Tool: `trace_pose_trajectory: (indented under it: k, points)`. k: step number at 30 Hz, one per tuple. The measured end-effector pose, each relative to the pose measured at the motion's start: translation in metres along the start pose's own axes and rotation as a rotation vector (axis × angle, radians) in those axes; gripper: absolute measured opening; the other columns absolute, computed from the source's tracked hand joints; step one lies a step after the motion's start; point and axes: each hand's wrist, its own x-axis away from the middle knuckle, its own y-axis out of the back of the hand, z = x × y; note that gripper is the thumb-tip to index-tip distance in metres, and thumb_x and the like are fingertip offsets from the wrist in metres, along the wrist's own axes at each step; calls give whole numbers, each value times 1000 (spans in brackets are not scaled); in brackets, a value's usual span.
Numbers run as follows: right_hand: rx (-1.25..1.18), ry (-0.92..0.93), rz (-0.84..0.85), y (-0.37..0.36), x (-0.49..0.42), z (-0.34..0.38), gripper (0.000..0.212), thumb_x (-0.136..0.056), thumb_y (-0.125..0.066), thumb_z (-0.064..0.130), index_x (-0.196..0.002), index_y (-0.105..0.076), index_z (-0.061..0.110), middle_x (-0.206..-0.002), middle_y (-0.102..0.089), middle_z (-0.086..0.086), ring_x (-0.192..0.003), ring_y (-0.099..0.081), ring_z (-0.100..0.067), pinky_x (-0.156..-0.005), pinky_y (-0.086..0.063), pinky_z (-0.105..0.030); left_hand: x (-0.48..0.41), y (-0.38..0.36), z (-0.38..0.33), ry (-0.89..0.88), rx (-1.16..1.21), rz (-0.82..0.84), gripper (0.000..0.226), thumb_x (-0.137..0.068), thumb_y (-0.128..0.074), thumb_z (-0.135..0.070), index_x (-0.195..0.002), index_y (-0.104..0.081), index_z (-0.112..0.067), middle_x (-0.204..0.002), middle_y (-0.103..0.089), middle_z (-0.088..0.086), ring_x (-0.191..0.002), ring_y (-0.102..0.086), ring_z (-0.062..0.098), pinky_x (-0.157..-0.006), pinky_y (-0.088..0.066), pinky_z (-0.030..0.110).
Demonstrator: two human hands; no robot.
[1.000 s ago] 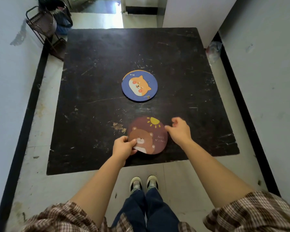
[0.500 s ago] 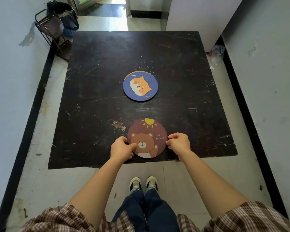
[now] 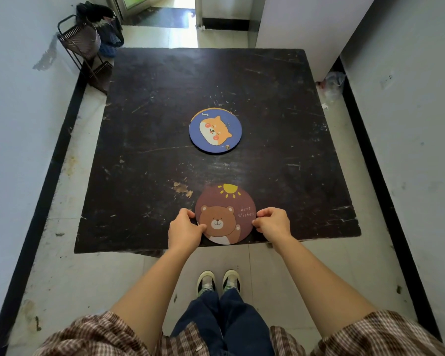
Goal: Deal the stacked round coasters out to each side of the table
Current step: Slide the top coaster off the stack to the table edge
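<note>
Both hands now pinch the brown bear coaster (image 3: 224, 215), left hand (image 3: 185, 229) and right hand (image 3: 272, 223) on opposite edges, squaring it flat at the table (image 3: 280, 140)'s near edge after the left alone tilted it 1 second ago. The blue stack (image 3: 215, 130) waits mid-table; 1 side looks served.

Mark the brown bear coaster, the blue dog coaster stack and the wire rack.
brown bear coaster (image 3: 222, 215), head view, on the bear's forehead.
blue dog coaster stack (image 3: 215, 131), head view, on the dog's face.
wire rack (image 3: 81, 43), head view, on its upper basket.
</note>
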Motion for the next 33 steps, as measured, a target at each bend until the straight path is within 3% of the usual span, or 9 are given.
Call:
trace_pose_trajectory:
  k: [6, 22, 27, 33]
  points:
    - [4, 20, -21, -2, 2, -4, 14, -71, -73, 1, -80, -66, 10, -90, -70, -15, -87, -66, -30, -84, -55, -46, 1, 0, 4, -20, -78, 6, 33, -80, -73, -25, -104, -52, -18, -97, -68, 6, -86, -65, 23, -71, -53, 34]
    - [-33, 41, -21, -4, 1, -7, 12, -74, -73, 9, -83, -67, 14, -94, -69, -12, -89, -65, -27, -85, -55, -43, -1, 2, 3, -29, -125, -1, 39, -80, -73, -26, -109, -48, -18, -102, -67, 7, -88, -65, 23, -75, -56, 36]
    - [68, 114, -14, 6, 3, 0, 19, -76, -72, 13, -94, -67, 11, -96, -67, -9, -89, -61, -23, -78, -49, -33, -3, 8, -14, -9, -195, 20, 55, -77, -75, -28, -117, -40, -15, -113, -60, 11, -97, -63, 29, -79, -56, 41]
    - [190, 234, 20, 37, -2, 11, 21, -79, -70, 18, -98, -65, 10, -87, -62, -2, -89, -60, -21, -75, -43, -28, 2, -8, -63, -152, -253, 15, 53, -82, -68, -30, -124, -41, -13, -123, -53, 11, -108, -56, 30, -84, -51, 42]
